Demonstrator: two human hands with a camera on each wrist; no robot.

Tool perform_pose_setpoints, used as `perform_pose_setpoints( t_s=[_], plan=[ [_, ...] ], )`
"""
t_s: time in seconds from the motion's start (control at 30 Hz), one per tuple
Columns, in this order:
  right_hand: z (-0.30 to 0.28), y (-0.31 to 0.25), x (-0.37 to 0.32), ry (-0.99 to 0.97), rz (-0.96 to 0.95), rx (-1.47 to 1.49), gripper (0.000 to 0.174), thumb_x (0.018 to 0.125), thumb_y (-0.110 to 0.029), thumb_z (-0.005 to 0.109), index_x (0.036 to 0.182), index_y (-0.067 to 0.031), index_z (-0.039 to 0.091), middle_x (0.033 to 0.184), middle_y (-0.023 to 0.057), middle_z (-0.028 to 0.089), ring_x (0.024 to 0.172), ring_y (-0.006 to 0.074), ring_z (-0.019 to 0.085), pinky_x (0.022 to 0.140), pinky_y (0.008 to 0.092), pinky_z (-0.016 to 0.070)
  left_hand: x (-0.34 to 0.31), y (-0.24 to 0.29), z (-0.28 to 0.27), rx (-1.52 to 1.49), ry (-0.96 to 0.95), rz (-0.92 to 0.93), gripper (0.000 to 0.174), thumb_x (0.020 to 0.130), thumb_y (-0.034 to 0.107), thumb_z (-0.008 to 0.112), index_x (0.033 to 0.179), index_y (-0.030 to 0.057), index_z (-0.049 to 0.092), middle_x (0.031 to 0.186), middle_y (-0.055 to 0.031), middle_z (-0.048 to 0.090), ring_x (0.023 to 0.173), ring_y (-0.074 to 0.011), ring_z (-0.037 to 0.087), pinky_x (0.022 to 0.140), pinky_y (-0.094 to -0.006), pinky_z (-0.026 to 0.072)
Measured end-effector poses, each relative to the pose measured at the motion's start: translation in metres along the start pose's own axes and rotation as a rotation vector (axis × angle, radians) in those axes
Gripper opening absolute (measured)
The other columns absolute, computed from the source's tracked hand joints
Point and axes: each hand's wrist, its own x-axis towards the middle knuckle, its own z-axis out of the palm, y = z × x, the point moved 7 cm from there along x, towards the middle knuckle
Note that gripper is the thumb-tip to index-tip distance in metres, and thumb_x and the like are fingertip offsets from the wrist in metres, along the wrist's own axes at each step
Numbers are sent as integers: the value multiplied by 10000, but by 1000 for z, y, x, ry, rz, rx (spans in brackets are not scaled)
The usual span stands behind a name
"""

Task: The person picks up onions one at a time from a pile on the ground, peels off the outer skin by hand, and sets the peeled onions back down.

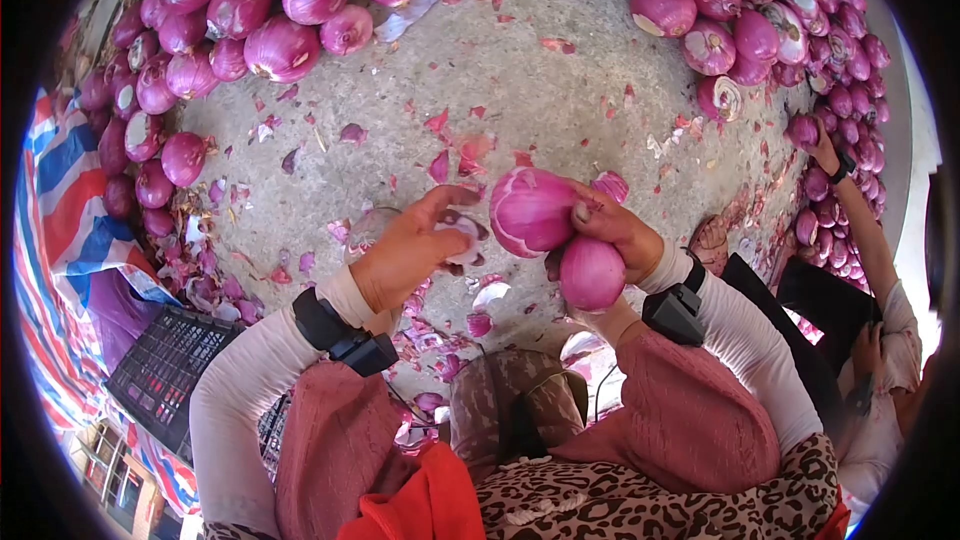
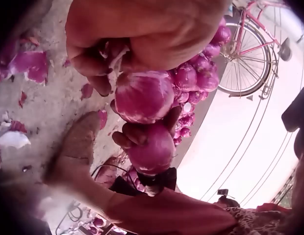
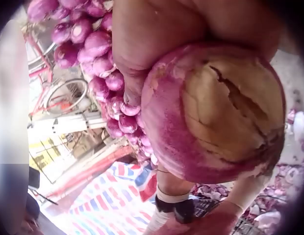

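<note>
Two red onions sit together in my right hand (image 1: 632,238). The larger onion (image 1: 535,210) is held out in front by the thumb and fingers, while the smaller onion (image 1: 592,275) lies nearer the palm. Close up in the right wrist view, one onion (image 3: 164,127) shows a dry, cracked brown patch. My left hand (image 1: 400,258) is just left of the larger onion, its fingers curled around a pale scrap of onion skin (image 2: 117,53). Seen from the left wrist, that hand is right above the larger onion (image 2: 144,100).
Piles of onions line the back left (image 1: 280,45) and back right (image 1: 700,45). Loose skins (image 1: 470,152) litter the concrete floor (image 1: 400,110). A black crate (image 1: 170,365) and striped sheet (image 1: 70,210) are at left. Another person's hand (image 1: 824,152) touches an onion at right.
</note>
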Motion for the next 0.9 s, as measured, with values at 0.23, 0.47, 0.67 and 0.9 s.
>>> perform_pose_setpoints(
  t_s=[0.23,0.47,0.67,0.9],
  plan=[
    [-7,14,4,83,42,-50,622,931,-241,564,1420,-8,258,1239,139,527,1041,189,595,819,315,537,-1,16,22,111,5,67,587,861,165,630,1347,10,338,1235,-119,482,1032,-143,528,777,-273,487],
    [-12,18,7,195,-6,-256,734,886,-312,632,1413,38,260,1271,134,504,1124,169,517,936,288,428,-1,13,23,67,87,133,627,804,81,577,1357,-42,308,1153,-126,527,890,-122,548,735,-249,468],
    [-7,15,8,194,-13,-287,754,883,-327,633,1418,41,249,1279,130,499,1137,172,504,948,288,417,4,1,17,81,147,123,606,775,-16,506,1357,56,351,1135,-66,523,903,-131,539,689,-256,466],
    [2,15,1,-28,120,41,684,912,-297,584,1435,-10,248,1267,137,508,1023,177,585,862,307,500,4,10,6,283,168,256,425,769,-28,475,1190,31,497,1018,-50,571,815,-95,535,711,-247,460]
  ],
)
